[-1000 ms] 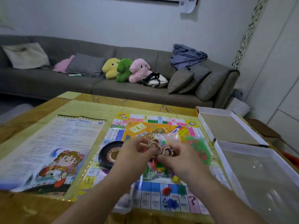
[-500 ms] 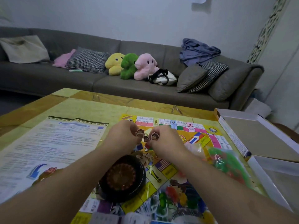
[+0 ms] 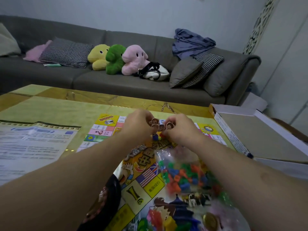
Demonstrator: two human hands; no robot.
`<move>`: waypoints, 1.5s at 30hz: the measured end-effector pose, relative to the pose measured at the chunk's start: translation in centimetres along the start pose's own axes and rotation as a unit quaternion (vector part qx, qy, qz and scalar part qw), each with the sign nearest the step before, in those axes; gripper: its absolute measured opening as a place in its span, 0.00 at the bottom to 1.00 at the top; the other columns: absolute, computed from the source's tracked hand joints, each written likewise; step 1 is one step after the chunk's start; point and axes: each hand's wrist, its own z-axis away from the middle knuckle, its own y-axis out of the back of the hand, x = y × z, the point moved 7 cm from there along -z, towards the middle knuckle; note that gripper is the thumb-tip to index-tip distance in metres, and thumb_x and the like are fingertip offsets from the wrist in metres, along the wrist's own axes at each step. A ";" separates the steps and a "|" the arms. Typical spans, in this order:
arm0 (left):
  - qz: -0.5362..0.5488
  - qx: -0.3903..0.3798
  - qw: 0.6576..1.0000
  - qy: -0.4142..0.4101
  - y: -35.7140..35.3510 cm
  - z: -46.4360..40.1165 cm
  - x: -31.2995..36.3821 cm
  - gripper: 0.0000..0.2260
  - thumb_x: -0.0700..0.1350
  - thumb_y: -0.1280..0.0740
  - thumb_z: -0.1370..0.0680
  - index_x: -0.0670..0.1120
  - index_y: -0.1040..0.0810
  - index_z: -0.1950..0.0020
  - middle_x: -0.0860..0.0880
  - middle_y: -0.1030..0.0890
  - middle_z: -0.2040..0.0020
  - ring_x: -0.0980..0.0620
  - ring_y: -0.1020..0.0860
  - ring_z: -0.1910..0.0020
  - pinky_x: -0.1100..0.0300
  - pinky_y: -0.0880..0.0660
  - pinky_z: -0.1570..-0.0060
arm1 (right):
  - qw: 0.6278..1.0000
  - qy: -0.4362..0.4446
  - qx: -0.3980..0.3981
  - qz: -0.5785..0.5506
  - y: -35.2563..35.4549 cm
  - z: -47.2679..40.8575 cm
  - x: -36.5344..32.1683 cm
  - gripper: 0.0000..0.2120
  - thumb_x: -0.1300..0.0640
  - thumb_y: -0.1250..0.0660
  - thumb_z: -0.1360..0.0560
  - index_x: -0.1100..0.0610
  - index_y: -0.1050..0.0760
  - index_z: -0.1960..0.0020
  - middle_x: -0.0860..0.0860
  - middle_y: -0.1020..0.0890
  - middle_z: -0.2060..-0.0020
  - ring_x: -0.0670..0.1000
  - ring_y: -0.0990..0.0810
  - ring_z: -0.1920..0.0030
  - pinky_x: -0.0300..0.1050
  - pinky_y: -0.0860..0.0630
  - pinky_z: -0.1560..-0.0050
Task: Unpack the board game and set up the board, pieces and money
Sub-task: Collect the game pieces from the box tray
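Observation:
The colourful game board (image 3: 146, 179) lies open on the table. Over its far edge my left hand (image 3: 138, 125) pinches small cardboard character pawns (image 3: 154, 123), and my right hand (image 3: 180, 129) pinches another character pawn (image 3: 169, 125) beside them. Small blue and red stands show under the pawns. A clear plastic bag of small coloured pieces (image 3: 185, 175) lies on the board under my right forearm. A black roulette-style spinner (image 3: 106, 202) sits on the board under my left forearm.
A printed rules sheet (image 3: 35, 144) lies to the left of the board. The open white box halves (image 3: 260, 137) stand at the right. A grey sofa (image 3: 116, 84) with cushions and plush toys runs behind the yellow table (image 3: 50, 104).
Both hands have moved away from me to the far edge of the board with the pawns. The camera has tilted up and closer; the bag of pieces now lies lower.

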 end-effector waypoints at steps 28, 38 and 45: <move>-0.003 -0.046 0.999 -0.003 -2.3 -1.2 -1.3 0.14 0.48 0.18 0.30 0.52 0.18 0.48 0.53 0.16 0.53 0.54 0.18 0.56 0.56 0.17 0.59 | 0.994 0.054 -0.036 0.091 0.0 -1.4 1.5 0.10 0.57 0.21 0.27 0.46 0.15 0.48 0.48 0.15 0.56 0.46 0.20 0.60 0.38 0.30 0.71; 0.005 -0.055 0.998 0.010 -2.6 -1.7 -1.2 0.16 0.49 0.18 0.31 0.51 0.17 0.47 0.53 0.16 0.53 0.55 0.18 0.56 0.63 0.24 0.65 | 0.998 0.006 -0.040 0.037 0.3 -1.5 2.7 0.06 0.53 0.19 0.27 0.52 0.15 0.57 0.48 0.17 0.66 0.49 0.19 0.66 0.43 0.21 0.68; -0.011 -0.099 0.995 0.019 -3.4 -1.9 -1.3 0.16 0.50 0.18 0.31 0.52 0.17 0.46 0.53 0.15 0.53 0.53 0.17 0.54 0.57 0.19 0.58 | 0.998 0.013 -0.039 0.046 0.4 -1.4 3.1 0.06 0.60 0.20 0.27 0.51 0.15 0.54 0.52 0.14 0.61 0.55 0.13 0.62 0.49 0.15 0.65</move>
